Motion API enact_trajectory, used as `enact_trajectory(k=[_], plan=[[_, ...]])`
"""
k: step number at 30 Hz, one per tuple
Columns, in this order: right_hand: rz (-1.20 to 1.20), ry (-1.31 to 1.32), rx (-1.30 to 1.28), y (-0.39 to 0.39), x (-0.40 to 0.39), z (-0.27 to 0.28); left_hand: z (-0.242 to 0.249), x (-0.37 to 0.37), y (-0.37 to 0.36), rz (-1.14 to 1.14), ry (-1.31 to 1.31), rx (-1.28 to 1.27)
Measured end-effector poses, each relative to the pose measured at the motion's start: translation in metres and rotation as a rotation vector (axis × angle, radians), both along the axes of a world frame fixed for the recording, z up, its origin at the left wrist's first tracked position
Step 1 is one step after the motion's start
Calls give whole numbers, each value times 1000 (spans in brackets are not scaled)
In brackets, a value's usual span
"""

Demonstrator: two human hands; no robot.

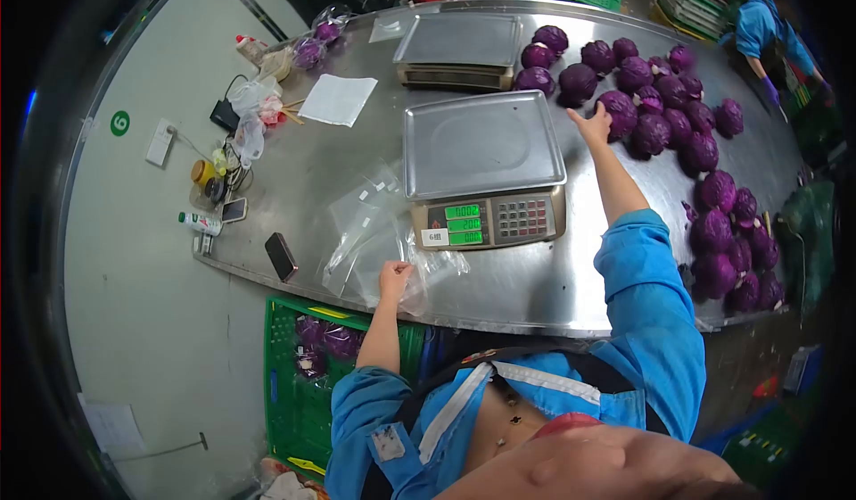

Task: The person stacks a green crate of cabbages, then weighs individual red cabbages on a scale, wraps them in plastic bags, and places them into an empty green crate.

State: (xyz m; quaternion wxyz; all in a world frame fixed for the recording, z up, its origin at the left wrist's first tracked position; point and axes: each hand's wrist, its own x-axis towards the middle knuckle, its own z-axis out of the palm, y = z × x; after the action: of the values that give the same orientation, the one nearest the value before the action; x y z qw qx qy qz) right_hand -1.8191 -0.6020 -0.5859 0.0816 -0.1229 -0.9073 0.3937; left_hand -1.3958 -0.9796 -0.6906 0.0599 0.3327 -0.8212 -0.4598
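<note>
My left hand (396,279) is closed at the near edge of the metal table, its fingers pinching a clear plastic bag (415,298). More clear bags (357,237) lie flat just beyond it. My right hand (593,125) is stretched out to the right of the scale, thumb and fingers apart, at the left side of a purple cabbage (617,115). Whether the fingertips behind that cabbage touch it cannot be made out. Between my hands stands a weighing scale (481,143) with a bare steel pan and a lit green display.
A second scale (459,41) stands behind. Several loose cabbages (713,232) cover the table's right side. A phone (281,256) and white paper (339,100) lie left. Below, a green crate (276,384) holds bagged cabbages. A co-worker (767,36) in blue is at far right.
</note>
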Motion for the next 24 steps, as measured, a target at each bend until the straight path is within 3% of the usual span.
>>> enact_trajectory(k=[4, 9, 15, 17, 18, 19, 22, 24], plan=[[15, 85, 115, -3, -28, -3, 9, -2, 6, -4, -40, -69], [335, 202, 41, -7, -92, -19, 9, -4, 10, -29, 12, -50], [250, -67, -169, -70, -142, -19, 16, -9, 11, -40, -67, -96], [331, 97, -58, -94, -144, -31, 11, -9, 8, -13, -62, -85], [207, -72, 16, -105, -133, -30, 9, -8, 10, -10, -48, -65], [217, -83, 18, -105, -140, -39, 6, -8, 11, 0, -59, -62], [259, -111, -610, -92, -158, -64, 9, -10, 13, 30, -89, -53], [317, -292, -1102, -75, -165, -77, 15, -14, 14, 66, -100, -2]])
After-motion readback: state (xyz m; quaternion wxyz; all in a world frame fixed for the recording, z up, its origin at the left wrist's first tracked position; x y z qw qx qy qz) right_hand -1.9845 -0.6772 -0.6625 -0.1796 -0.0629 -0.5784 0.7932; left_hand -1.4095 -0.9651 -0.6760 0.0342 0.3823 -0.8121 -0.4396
